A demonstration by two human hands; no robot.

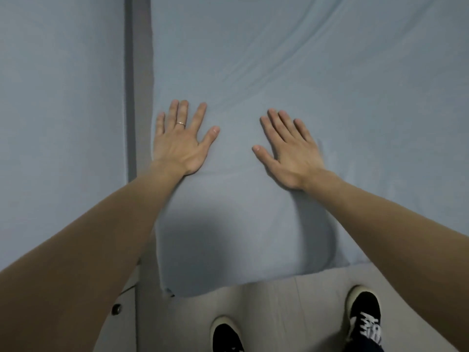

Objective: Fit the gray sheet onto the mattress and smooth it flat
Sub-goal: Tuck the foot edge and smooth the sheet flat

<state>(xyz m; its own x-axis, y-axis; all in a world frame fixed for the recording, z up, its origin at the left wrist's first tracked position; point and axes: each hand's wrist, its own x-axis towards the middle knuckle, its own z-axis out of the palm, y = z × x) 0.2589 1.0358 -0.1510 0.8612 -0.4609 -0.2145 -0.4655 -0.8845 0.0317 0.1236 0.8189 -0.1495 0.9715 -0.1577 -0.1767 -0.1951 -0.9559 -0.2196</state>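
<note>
The gray sheet covers the mattress and fills most of the view. It hangs over the near edge and wraps the near left corner. My left hand lies flat on the sheet close to the left edge, fingers spread, a ring on one finger. My right hand lies flat on the sheet a short way to the right, fingers apart. Neither hand holds anything. Long shallow creases run across the sheet beyond my hands toward the far right.
A pale wall stands close along the left, with a dark narrow gap between it and the mattress. Light floor lies below the bed's near edge, where my two black-and-white shoes stand.
</note>
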